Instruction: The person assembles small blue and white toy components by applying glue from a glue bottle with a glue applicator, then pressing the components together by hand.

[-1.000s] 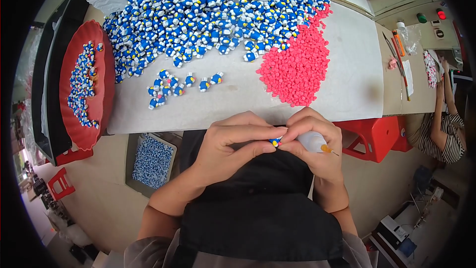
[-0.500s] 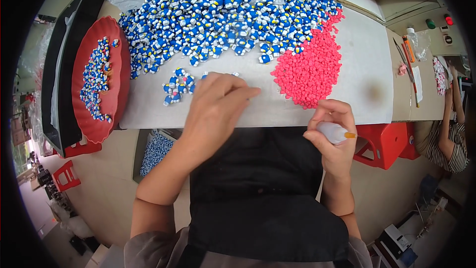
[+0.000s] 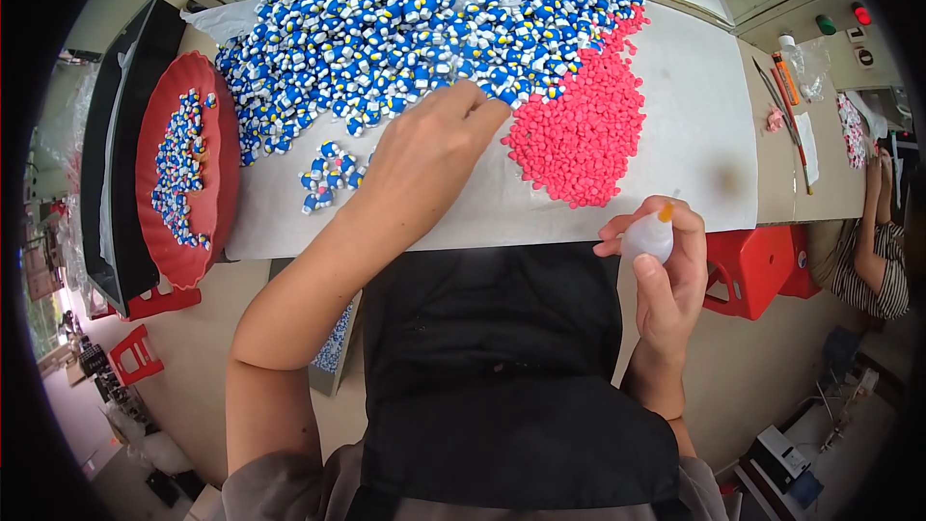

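My right hand [image 3: 680,275] is wrapped round a small white squeeze bottle [image 3: 648,238] with an orange nozzle, which now points upward just off the table's front edge. My left hand [image 3: 434,140] reaches over the table with thumb and fingertips pinched together, at the front edge of a big heap of small blue-and-white figures [image 3: 386,39] with yellow bits. Whatever lies in that pinch is too small or hidden to make out. Right of the fingertips spreads a pile of small pink pieces [image 3: 579,140]. A small cluster of separate figures [image 3: 328,174], some with pink on them, sits left of my left forearm.
A red scalloped tray [image 3: 220,203] with finished-looking small pieces stands at the left beside a black tray [image 3: 106,251]. Brushes [image 3: 796,130] and an orange tube [image 3: 785,77] lie at the right. Red stools [image 3: 752,270] stand below; another person [image 3: 873,260] works far right.
My left hand has moved up and right toward the border of the blue heap, its fingers closing. My right hand has turned the bottle so its nozzle points up instead of sideways.
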`<state>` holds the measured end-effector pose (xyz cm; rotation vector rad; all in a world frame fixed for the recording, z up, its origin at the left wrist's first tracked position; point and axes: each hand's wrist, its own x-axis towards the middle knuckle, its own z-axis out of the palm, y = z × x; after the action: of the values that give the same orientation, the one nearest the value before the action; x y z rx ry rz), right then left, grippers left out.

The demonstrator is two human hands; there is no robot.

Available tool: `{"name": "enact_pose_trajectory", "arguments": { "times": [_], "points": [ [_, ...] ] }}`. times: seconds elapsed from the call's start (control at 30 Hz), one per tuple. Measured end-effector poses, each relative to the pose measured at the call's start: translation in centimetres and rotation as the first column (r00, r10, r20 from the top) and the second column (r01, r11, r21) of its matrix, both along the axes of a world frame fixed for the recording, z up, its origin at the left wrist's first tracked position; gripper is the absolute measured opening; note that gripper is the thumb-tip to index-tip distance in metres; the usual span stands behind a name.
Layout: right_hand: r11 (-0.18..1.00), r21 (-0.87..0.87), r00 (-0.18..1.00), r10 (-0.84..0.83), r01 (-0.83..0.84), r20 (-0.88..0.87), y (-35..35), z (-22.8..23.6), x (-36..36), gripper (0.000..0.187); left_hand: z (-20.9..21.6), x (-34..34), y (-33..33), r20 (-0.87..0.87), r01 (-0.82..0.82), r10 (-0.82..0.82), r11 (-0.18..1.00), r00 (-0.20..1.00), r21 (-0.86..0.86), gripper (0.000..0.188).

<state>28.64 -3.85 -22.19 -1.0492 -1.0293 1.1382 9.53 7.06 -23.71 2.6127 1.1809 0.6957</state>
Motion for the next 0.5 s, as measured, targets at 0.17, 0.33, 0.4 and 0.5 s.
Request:
{"name": "enact_pose_trajectory", "arguments": {
  "times": [0.17, 0.33, 0.4, 0.5],
  "points": [
    [0.986, 0.062, 0.987, -0.157, 0.155, 0.022, -0.5, -0.2, 0.6, 0.038, 1.4, -0.2, -1.8, 0.606, 0.225, 0.192, 0.809, 0.772, -0.543, 0.017],
    [0.961, 0.107, 0.963, -0.244, 0.256, -0.117, -0.4, -0.3, 0.0, 0.039, 0.4, 0.2, -4.9, 0.648, 0.762, 0.711, 0.25, 0.275, -0.598, 0.025],
    [0.934, 0.235, 0.963, -0.27, 0.268, -0.027, -0.3, -0.4, -0.4, 0.039, -0.1, 0.4, -5.6, 0.631, 0.777, 0.734, 0.236, 0.252, -0.584, 0.027],
    [0.921, 0.356, 0.944, -0.246, 0.157, 0.221, -0.7, -0.6, -0.2, 0.04, -0.4, 0.4, -6.2, 0.637, 0.792, 0.734, 0.235, 0.235, -0.563, 0.026]
  ]
}}
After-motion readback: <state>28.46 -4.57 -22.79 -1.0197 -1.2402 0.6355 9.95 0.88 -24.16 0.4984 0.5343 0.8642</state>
